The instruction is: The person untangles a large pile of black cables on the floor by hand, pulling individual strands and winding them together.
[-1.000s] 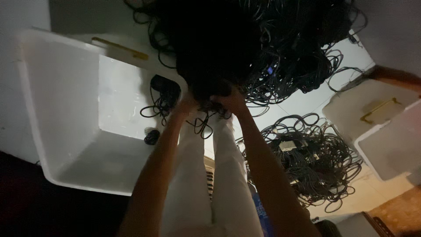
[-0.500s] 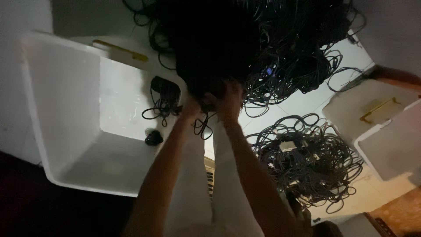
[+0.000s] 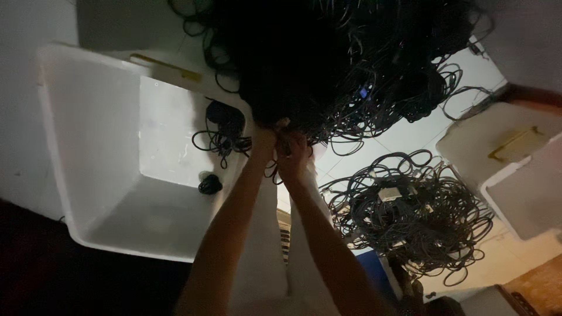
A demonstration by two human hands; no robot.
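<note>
Both my hands reach forward into the near edge of a big dark heap of tangled black cables. My left hand and my right hand are pressed close together, fingers closed on a thin black cable that loops down from the heap. My legs in pale trousers show below my arms. The fingertips are partly hidden by the tangle.
A large white plastic bin stands at the left, holding a black adapter with cord and a small coiled cable. A second pile of black cables lies on the floor at right. Another white bin sits far right.
My hands have drawn closer together and shifted slightly left at the heap's edge. The view has tilted a little.
</note>
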